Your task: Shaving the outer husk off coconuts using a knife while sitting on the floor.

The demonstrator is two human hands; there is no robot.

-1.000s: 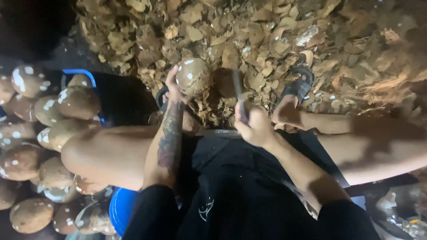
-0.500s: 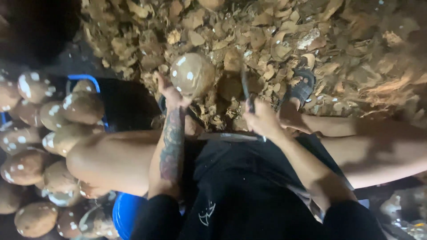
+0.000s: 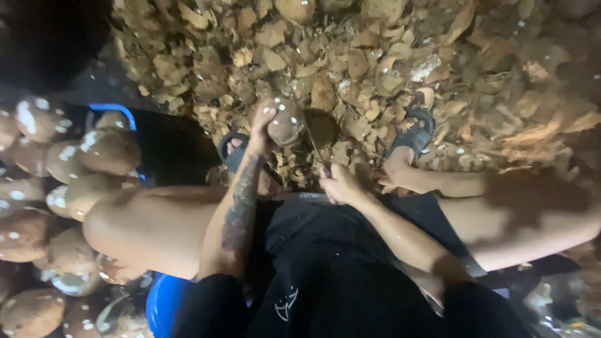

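Just above the middle of the frame, the left hand point(image 3: 260, 128) grips a round brown coconut point(image 3: 286, 123) flecked with white spots, its fingers curled round the left side of the nut. Right beside it, the right hand point(image 3: 338, 184) is closed round the handle of a thin-bladed knife point(image 3: 315, 147), whose blade slants up toward the coconut's right edge; motion blur hides whether the tip touches the nut. Both hands hover over a heap of brown husk chips point(image 3: 350, 56) filling the upper part of the frame. Two feet in dark sandals rest on the chips, the left sandal point(image 3: 230, 148) below the coconut and the right sandal point(image 3: 416, 131) to its right. Along the left edge lies a pile of husked coconuts point(image 3: 69, 188), around a blue tub point(image 3: 164, 303).
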